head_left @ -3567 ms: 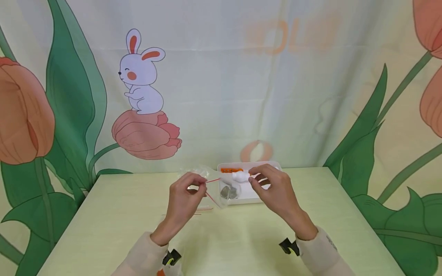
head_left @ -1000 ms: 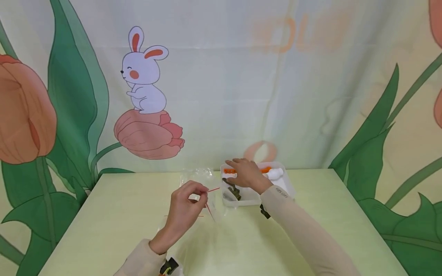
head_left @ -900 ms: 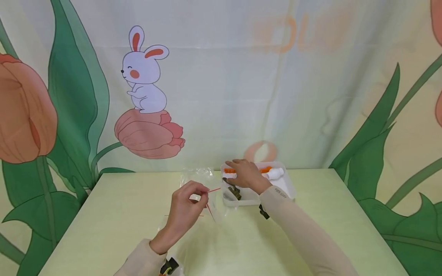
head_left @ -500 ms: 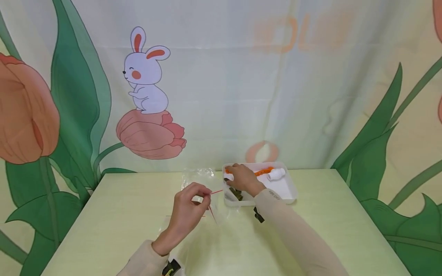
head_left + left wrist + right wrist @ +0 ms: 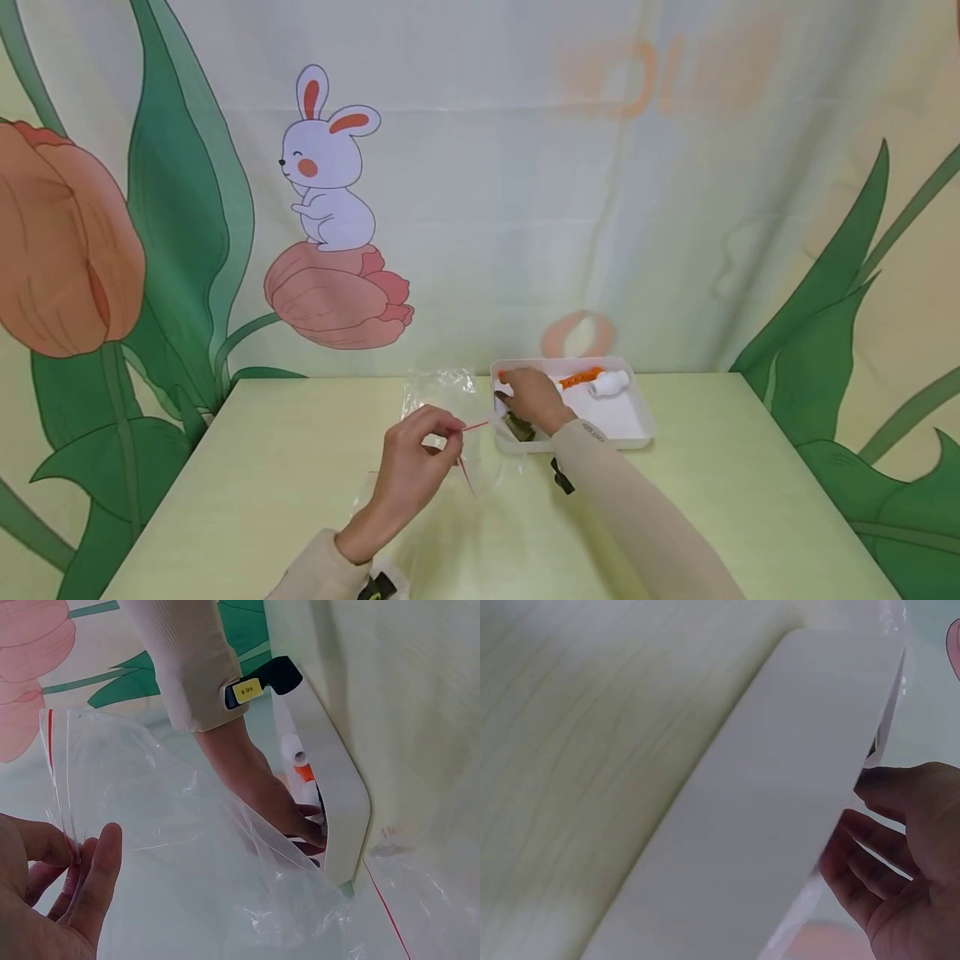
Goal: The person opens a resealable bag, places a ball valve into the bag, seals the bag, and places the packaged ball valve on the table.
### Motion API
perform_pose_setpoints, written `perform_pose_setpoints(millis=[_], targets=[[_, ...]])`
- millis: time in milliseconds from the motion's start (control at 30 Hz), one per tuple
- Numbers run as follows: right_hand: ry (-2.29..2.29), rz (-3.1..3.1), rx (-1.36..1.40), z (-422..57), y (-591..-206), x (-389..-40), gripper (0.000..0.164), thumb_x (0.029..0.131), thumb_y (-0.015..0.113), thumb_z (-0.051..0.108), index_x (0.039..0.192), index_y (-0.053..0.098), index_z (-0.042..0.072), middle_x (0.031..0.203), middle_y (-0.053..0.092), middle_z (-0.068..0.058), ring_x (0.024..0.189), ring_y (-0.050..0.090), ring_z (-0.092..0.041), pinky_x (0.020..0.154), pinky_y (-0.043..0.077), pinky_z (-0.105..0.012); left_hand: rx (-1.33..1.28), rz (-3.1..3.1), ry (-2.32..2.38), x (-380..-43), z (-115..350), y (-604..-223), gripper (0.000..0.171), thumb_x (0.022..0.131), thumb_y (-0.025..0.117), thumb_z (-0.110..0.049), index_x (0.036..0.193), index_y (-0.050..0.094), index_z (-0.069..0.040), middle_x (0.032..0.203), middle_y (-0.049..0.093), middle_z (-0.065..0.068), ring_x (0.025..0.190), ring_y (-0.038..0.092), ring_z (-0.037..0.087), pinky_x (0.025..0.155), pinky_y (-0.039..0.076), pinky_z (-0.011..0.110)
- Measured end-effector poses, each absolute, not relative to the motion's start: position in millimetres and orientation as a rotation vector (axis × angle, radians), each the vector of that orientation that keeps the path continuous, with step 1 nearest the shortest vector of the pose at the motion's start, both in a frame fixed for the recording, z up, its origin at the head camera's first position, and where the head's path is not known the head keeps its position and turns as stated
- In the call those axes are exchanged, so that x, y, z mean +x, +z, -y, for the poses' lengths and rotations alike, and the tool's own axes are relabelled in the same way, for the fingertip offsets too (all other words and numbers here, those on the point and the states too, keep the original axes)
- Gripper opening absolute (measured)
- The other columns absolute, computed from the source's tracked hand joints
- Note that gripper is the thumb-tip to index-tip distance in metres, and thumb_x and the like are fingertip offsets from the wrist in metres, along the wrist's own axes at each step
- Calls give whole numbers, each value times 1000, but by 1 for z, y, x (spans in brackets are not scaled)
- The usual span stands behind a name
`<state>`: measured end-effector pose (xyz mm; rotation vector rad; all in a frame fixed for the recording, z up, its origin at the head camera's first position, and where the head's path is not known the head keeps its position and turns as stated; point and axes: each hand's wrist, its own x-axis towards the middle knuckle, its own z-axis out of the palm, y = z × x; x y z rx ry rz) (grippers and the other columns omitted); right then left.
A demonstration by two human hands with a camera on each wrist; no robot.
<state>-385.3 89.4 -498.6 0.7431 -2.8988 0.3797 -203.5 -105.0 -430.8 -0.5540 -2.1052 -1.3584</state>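
Observation:
My left hand point(image 5: 420, 454) pinches a clear zip bag by its red-lined mouth point(image 5: 476, 426). In the left wrist view the bag point(image 5: 172, 862) spreads out from the left hand point(image 5: 64, 889), its top edge standing up. My right hand point(image 5: 534, 395) reaches into the left part of a white tray point(image 5: 637, 425), fingers bent downward. A bit of orange point(image 5: 502, 375) shows at its fingertips, and a dark green piece point(image 5: 517, 427) lies just below the hand. The tray wall point(image 5: 765, 795) hides the right fingertips in the right wrist view, so a hold cannot be made out.
An orange strip-like piece point(image 5: 581, 377) and a white bottle-shaped piece point(image 5: 609, 383) lie in the tray's back right. Another clear bag with a red line point(image 5: 386, 907) rests on the table point(image 5: 247, 492). A printed curtain point(image 5: 480, 208) hangs behind the table's far edge.
The right hand earlier held the white piece, which now lies in the tray. Since then it has shifted slightly within the tray's left part. The left hand keeps its pinch on the bag.

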Motion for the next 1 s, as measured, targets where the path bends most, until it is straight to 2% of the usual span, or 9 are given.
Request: perform_pose_setpoints(millis=[133,233,300,467,700,800,1000], targets=[[356,2860,765,-90,-505,-388,17,92,70,20,100,73,5,96,74,-9,86,68,-25,76,56,-39,-553,2113,-1367,-203,105,-431,23,80,69,11,86,71,-11,80,67,-1,69,69,13,52,55,16],[340,2860,754,-90,-510,-390,15,93,68,20,93,75,6,81,72,-6,68,61,-21,62,50,-35,-550,2119,-1385,-203,106,-432,25,80,68,11,85,71,-13,80,67,-1,69,69,13,52,55,18],[357,2880,737,-90,-514,-391,14,93,68,19,92,75,7,78,71,-4,64,56,-18,59,46,-32,-545,2125,-1390,-202,107,-433,25,80,68,11,85,71,-13,80,67,-2,69,69,12,52,56,18],[414,2922,682,-88,-518,-391,11,94,66,16,95,74,8,86,72,-3,66,55,-15,63,46,-31,-547,2137,-1362,-202,108,-433,23,80,67,10,85,70,-12,79,67,-2,68,68,9,53,55,16],[365,2891,708,-85,-517,-389,12,91,63,6,82,70,4,73,65,-6,65,54,-18,62,47,-34,-543,2142,-1349,-202,109,-433,19,79,67,10,85,70,-8,79,66,-2,68,68,9,52,54,16],[374,2905,664,-85,-518,-390,11,87,62,-1,84,70,5,75,65,-4,67,53,-17,63,47,-33,-540,2140,-1352,-202,109,-434,20,79,67,10,85,70,-9,79,66,-2,68,68,10,52,55,16],[396,2893,631,-86,-514,-391,24,77,59,-6,92,74,6,85,71,-5,70,58,-20,62,48,-32,-529,2149,-1350,-202,110,-433,21,79,67,10,85,70,-10,79,66,-3,68,68,10,53,55,17]])
